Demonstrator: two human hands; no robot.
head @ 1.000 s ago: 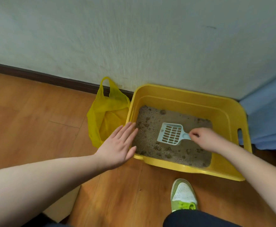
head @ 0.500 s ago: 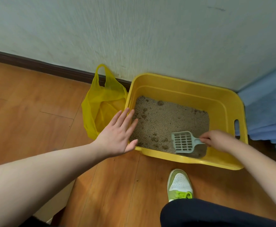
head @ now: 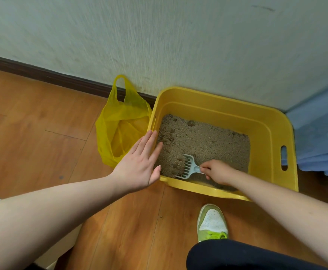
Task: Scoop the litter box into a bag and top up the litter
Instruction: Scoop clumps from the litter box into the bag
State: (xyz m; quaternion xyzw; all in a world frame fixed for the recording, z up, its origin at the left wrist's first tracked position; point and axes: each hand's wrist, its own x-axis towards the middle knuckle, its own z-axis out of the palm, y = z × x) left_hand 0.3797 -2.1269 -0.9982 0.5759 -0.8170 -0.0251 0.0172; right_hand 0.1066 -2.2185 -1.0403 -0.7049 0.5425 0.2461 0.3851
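Plastic, grit and wood grain

The litter box (head: 272, 131) is smooth yellow plastic holding coarse grainy litter (head: 208, 141); the bag (head: 120, 131) is thin glossy film; the floor (head: 32, 123) is polished wood.

Head camera looks steeply down, close above floor (head: 32, 133).

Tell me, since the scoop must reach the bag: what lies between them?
In the head view, litter, the box's left wall and the left hand lie between scoop and bag.
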